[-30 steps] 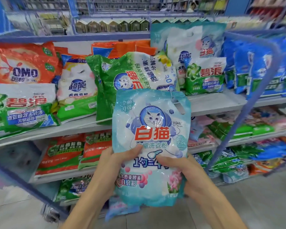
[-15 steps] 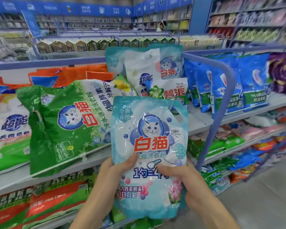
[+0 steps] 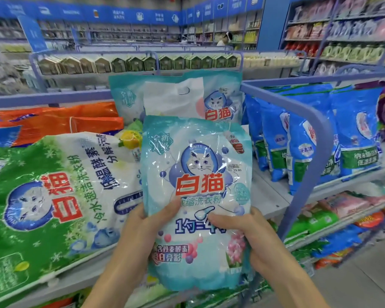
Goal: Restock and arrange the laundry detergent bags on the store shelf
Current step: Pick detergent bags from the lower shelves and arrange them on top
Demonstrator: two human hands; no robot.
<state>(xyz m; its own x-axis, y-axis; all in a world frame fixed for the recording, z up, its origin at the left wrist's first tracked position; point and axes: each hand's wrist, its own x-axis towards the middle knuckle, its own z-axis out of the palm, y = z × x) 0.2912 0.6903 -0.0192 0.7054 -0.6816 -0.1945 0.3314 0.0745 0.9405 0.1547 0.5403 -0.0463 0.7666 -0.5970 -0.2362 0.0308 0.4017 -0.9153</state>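
In a store aisle, I hold a pale blue detergent bag (image 3: 198, 196) upright in front of the top shelf (image 3: 269, 192), not yet set down. My left grip (image 3: 142, 225) is clamped on the bag's left edge, thumb across the front. My right grip (image 3: 249, 236) clamps the right edge likewise. The glossy film looks slippery, and the powder inside seems soft, shifting and fairly weighty, so I judge a low hold at both sides suits it. A matching bag (image 3: 222, 101) stands behind, and a large green bag (image 3: 53, 196) lies slumped to the left.
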